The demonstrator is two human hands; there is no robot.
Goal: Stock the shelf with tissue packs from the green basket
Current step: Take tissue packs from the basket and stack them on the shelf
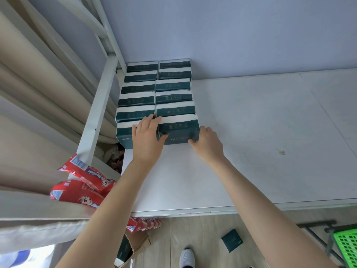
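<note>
Dark green tissue packs with white tops stand in two rows at the left end of the white shelf (251, 132), running back to the wall. The nearest pack of the right row (178, 130) is held between both hands. My left hand (146, 138) lies across the gap between it and the front pack of the left row (123, 134), fingers reaching over the tops. My right hand (207, 142) presses the pack's right front corner. A corner of the green basket (345, 246) shows at the lower right.
One dark green pack (231, 239) lies on the wooden floor below. Red snack packets (85, 182) are piled on a lower shelf at left. A white shelf upright (98, 111) borders the rows. A cardboard box (133, 246) stands on the floor near my white shoe (186, 258).
</note>
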